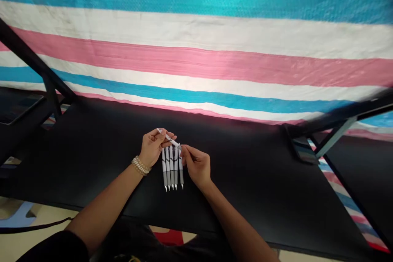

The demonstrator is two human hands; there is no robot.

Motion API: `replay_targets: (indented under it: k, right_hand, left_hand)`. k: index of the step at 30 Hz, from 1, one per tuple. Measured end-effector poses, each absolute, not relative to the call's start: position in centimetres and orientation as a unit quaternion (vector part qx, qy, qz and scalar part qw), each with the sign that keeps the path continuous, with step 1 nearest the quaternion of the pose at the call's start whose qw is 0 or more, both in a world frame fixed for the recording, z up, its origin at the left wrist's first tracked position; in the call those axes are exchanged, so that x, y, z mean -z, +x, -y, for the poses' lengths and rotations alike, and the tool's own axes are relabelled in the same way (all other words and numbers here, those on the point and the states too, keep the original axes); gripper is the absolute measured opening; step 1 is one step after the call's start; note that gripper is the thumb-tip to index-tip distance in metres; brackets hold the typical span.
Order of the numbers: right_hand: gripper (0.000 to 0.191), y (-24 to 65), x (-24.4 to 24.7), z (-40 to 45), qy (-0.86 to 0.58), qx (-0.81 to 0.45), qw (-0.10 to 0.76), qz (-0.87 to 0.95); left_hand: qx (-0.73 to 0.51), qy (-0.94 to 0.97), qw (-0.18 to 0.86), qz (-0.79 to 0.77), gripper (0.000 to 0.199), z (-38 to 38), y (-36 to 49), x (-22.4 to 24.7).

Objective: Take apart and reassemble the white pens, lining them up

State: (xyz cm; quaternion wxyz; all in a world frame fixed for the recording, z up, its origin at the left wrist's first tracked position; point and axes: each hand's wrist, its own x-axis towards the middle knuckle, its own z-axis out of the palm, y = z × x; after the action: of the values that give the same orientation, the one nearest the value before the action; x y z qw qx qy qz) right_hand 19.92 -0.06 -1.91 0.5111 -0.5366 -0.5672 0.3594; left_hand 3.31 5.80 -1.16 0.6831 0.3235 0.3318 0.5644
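A white pen (170, 139) with a grey grip is held aslant above the table between my two hands. My left hand (152, 146) pinches its white upper end, and a beaded bracelet circles that wrist. The fingers of my right hand (196, 165) are closed around the pen's grey end, hiding its tip. Just below lies a row of several matching pens (170, 168), side by side with their silver tips toward me. The rightmost one lies slightly apart from the others, and my hands partly cover the pens' far ends.
The pens lie on a black table (245, 180). Behind it hangs a sheet (196, 63) striped in blue, white and pink. Dark metal frame bars (33, 57) slant up at the left, with another bar (337, 116) at the right.
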Motion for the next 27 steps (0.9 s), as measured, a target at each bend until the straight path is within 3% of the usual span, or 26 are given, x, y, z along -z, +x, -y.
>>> replay_targets:
  k: [4, 10, 14, 19, 25, 27]
  right_hand:
    - [0.018, 19.7, 2.6, -0.1, -0.528, -0.216, 0.540, 0.619]
    - [0.021, 19.8, 2.9, -0.2, -0.510, -0.098, 0.557, 0.648]
    - [0.018, 19.7, 2.6, -0.5, -0.520, -0.129, 0.546, 0.644]
    - [0.029, 19.8, 2.1, -0.8, -0.527, -0.346, 0.505, 0.590]
    - [0.022, 20.0, 1.7, -0.3, -0.508, -0.205, 0.530, 0.647]
    - [0.024, 20.0, 1.6, -0.3, -0.500, -0.209, 0.542, 0.642]
  left_hand:
    - [-0.577, 0.319, 0.675, -0.330, 0.031, -5.9, 3.6, 1.7]
    - [-0.583, 0.307, 0.678, -0.325, 0.032, -5.8, 4.0, 2.0]
    - [-0.593, 0.303, 0.678, -0.312, 0.031, -5.9, 3.7, 1.9]
    - [-0.591, 0.314, 0.684, -0.291, 0.029, -5.9, 3.5, 1.6]
    - [-0.589, 0.306, 0.680, -0.312, 0.029, -5.8, 3.6, 1.7]
    - [-0.598, 0.302, 0.670, -0.320, 0.030, -5.9, 3.5, 1.8]
